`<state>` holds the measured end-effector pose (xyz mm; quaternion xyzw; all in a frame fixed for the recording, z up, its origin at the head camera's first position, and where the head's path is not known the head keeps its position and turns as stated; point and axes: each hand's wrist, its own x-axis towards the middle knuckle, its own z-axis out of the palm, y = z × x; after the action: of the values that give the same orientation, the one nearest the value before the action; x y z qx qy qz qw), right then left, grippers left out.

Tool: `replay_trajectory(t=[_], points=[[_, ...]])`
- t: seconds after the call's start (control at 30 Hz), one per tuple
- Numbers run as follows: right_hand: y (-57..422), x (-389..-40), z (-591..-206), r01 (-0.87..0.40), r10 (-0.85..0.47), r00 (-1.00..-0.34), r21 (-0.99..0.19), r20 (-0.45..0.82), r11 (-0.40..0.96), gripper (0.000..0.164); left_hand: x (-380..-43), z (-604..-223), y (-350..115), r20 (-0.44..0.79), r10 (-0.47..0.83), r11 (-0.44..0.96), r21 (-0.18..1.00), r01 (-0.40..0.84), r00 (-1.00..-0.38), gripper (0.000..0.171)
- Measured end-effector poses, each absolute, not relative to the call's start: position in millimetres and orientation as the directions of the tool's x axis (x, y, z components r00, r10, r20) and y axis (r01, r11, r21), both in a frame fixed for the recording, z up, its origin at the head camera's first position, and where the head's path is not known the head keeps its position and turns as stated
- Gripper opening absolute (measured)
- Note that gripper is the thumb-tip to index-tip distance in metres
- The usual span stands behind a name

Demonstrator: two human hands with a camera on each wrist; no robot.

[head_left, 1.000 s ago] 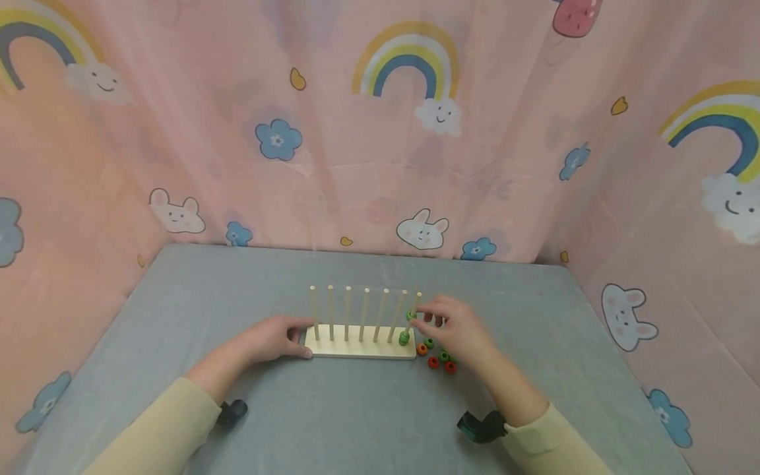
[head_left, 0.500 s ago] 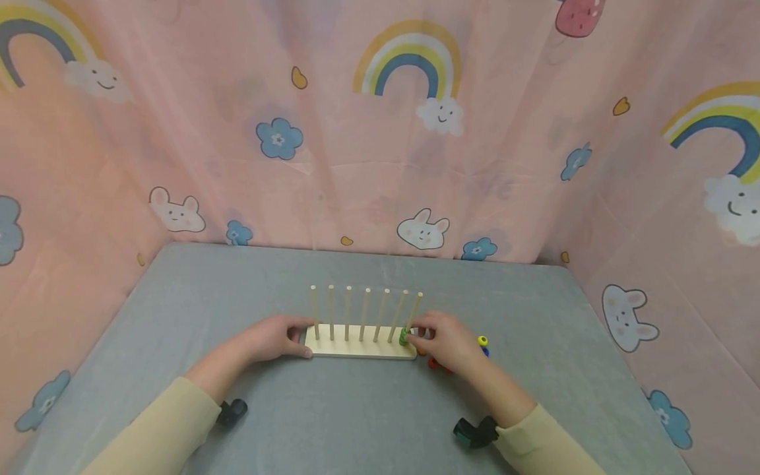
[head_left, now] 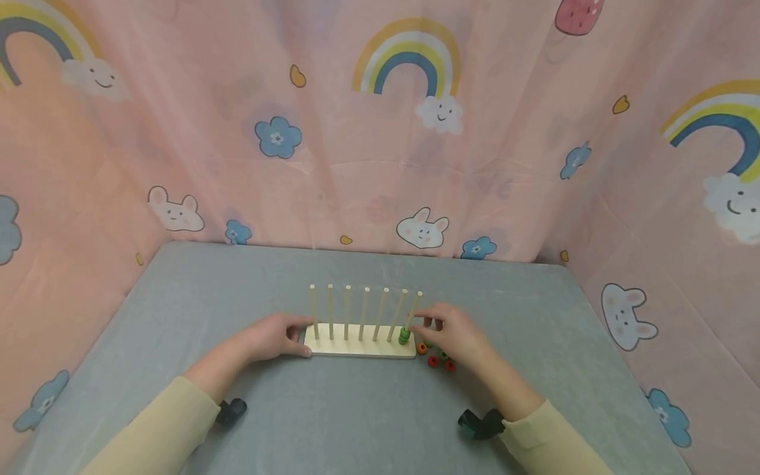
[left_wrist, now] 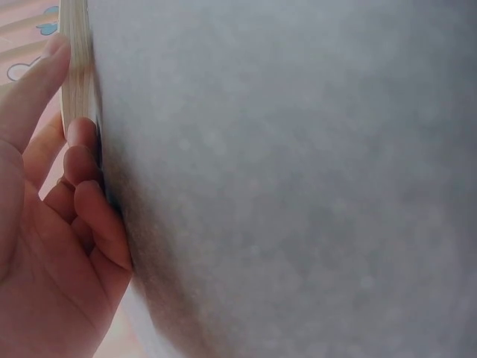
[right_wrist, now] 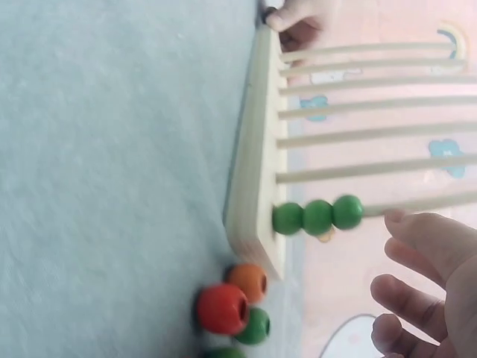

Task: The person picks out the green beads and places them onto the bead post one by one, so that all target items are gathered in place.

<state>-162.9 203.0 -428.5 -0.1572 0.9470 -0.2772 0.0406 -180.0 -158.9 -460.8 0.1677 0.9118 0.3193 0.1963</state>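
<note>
A pale wooden peg board (head_left: 359, 349) with a row of upright pegs stands on the table. My left hand (head_left: 273, 340) grips its left end, the thumb on the front edge; in the left wrist view the thumb lies against the wood and the other fingers (left_wrist: 83, 134) curl in. On the rightmost peg sit three green beads (right_wrist: 318, 217), stacked from the base up. My right hand (head_left: 454, 335) is beside that peg, above the beads, its fingers apart and holding nothing; the thumb (right_wrist: 421, 231) lies close to the peg, and touch is unclear.
Loose beads lie at the board's right end, among them an orange bead (head_left: 422, 348), red beads (head_left: 433, 361) and green beads (right_wrist: 253, 326), partly below my right hand. A grey table (head_left: 332, 415) meets a pink patterned curtain (head_left: 332, 185) behind and at both sides.
My right hand slid a green bead down the rightmost peg onto the others, let it go and rose back along the peg. My left hand has kept its grip on the board.
</note>
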Motion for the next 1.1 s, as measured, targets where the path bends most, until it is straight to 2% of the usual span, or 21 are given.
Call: replay_trajectory(t=[0.5, 0.9, 1.1], points=[[252, -158, -424, -0.255, -0.302, -0.953, -0.515, -0.009, 0.819, 0.03, -180, -460, -159, -0.255, 0.431, 0.739, 0.651, 0.176, -0.865, 0.068], [288, -148, -431, -0.303, -0.314, -0.948, -0.469, 0.059, 0.83, 0.025, -180, -461, -157, -0.261, 0.418, 0.751, 0.638, 0.17, -0.87, 0.066], [285, -154, -431, -0.272, -0.314, -0.948, -0.399, -0.043, 0.876, 0.029, -180, -460, -157, -0.261, 0.418, 0.748, 0.643, 0.166, -0.87, 0.065]])
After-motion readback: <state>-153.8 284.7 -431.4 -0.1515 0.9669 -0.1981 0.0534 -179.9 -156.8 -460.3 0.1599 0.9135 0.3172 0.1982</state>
